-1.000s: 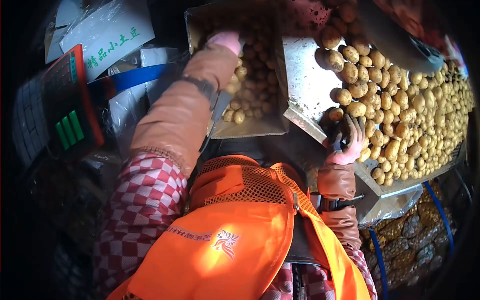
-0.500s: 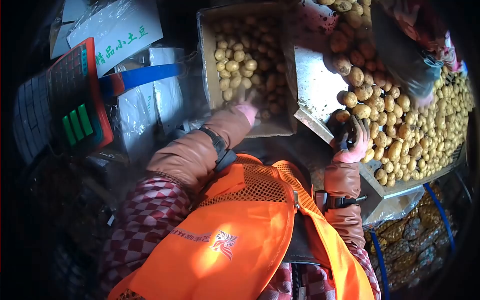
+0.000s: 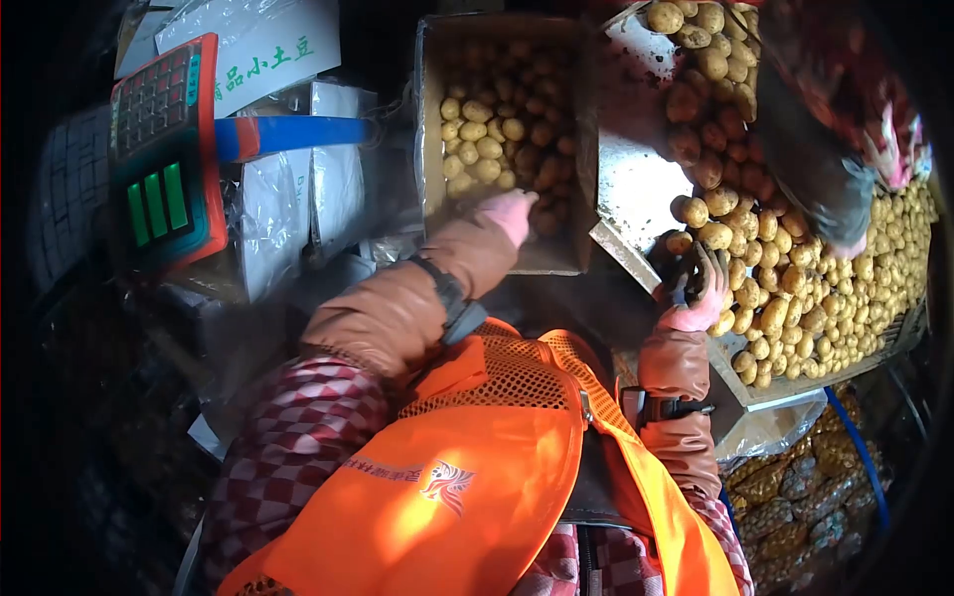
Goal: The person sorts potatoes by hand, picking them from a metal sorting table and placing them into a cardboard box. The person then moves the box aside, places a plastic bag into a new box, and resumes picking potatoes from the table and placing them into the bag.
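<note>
My left hand, in a pink glove, reaches over the near part of a cardboard box that holds many small potatoes. Its fingers are blurred and lie in shadow, so whether they hold anything does not show. At the near left edge of the big potato heap is my right hand, gloved in pink with dark, dirty fingers. These fingers are curved against the potatoes there, and what lies under them is hidden.
A scale display on a blue post stands left of the box. A co-worker's gloved hand reaches onto the heap from the upper right. A metal chute lies between box and heap. Bagged goods sit lower right.
The whole view has shifted a little. My left hand is less blurred and sits slightly to the right relative to the box. My right hand remains at the heap's edge.
</note>
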A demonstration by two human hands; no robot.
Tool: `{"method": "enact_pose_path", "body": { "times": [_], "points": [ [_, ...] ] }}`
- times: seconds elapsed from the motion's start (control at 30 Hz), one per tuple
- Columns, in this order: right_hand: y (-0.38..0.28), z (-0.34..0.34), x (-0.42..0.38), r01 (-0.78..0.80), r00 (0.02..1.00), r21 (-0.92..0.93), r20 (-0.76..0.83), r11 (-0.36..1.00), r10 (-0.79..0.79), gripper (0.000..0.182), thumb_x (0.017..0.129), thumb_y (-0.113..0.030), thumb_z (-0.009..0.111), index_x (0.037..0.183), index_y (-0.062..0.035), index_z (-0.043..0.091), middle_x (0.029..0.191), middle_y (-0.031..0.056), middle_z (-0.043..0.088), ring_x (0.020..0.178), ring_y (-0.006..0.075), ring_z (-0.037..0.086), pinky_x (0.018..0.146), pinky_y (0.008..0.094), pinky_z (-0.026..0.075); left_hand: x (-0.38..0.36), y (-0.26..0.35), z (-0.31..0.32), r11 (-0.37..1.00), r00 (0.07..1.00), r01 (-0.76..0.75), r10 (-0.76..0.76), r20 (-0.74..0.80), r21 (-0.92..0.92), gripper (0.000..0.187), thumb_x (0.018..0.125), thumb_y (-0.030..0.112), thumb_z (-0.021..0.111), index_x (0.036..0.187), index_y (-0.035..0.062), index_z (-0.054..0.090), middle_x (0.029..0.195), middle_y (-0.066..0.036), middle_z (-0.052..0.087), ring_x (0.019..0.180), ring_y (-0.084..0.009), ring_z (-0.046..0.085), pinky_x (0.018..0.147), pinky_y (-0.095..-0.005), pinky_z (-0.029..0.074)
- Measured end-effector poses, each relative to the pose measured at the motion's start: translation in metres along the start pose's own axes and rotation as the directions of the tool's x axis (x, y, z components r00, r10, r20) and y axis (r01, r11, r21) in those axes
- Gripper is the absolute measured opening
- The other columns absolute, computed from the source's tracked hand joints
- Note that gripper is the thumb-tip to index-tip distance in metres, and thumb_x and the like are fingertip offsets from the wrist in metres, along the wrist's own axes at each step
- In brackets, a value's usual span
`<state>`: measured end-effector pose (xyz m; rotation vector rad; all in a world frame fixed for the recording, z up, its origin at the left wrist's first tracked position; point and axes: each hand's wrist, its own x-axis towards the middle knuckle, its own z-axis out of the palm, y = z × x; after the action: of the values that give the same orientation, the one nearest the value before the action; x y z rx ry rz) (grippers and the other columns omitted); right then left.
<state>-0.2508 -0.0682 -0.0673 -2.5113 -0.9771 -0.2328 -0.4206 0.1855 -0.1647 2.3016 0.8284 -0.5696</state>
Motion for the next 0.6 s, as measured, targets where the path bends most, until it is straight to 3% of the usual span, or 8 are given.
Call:
{"method": "enact_pose_path", "body": {
  "times": [0.13,0.37,0.5,0.6],
  "points": [
    [0.002,0.006,-0.002,0.004,1.000,-0.004,-0.027,1.000,-0.004,0.037,0.081,-0.011,0.066,0.117,-0.0072,0.068,0.118,0.0126,0.069,0.118,0.0394,0.060,0.104,0.0474,0.046,0.026,0.041,0.013,0.971,0.965,0.205,-0.221,0.139,0.121,0.038,0.090,0.012,0.059,0.128,0.0173,0.061,0.123,-0.015,0.065,0.117,-0.0321,0.061,0.097,-0.0415,0.049],
    [0.005,0.003,-0.004,0.022,1.000,0.036,0.009,0.999,-0.022,0.037,0.080,-0.014,0.068,0.117,-0.0087,0.068,0.120,0.0108,0.068,0.120,0.0407,0.058,0.105,0.0481,0.045,0.031,0.035,0.020,0.934,0.922,0.316,-0.344,0.178,0.165,0.039,0.091,0.011,0.060,0.129,0.0175,0.060,0.122,-0.014,0.065,0.116,-0.0306,0.062,0.097,-0.0419,0.048],
    [0.007,0.001,-0.006,-0.032,0.996,0.021,0.087,0.999,0.030,0.041,0.090,-0.033,0.060,0.121,-0.0059,0.067,0.121,0.0122,0.068,0.125,0.0419,0.054,0.108,0.0491,0.041,0.022,0.039,0.013,0.930,0.910,0.333,-0.361,0.205,0.159,0.039,0.091,0.011,0.060,0.130,0.0177,0.060,0.121,-0.013,0.065,0.116,-0.0298,0.062,0.096,-0.0422,0.048],
    [0.002,-0.002,-0.005,-0.022,0.999,0.050,0.050,0.999,0.020,0.040,0.080,-0.015,0.066,0.120,-0.0117,0.068,0.120,0.0112,0.067,0.125,0.0420,0.054,0.107,0.0493,0.043,0.007,0.040,-0.011,0.912,0.885,0.390,-0.409,0.224,0.124,0.039,0.092,0.011,0.061,0.130,0.0178,0.060,0.121,-0.012,0.065,0.116,-0.0292,0.062,0.096,-0.0424,0.048]
  ]
}}
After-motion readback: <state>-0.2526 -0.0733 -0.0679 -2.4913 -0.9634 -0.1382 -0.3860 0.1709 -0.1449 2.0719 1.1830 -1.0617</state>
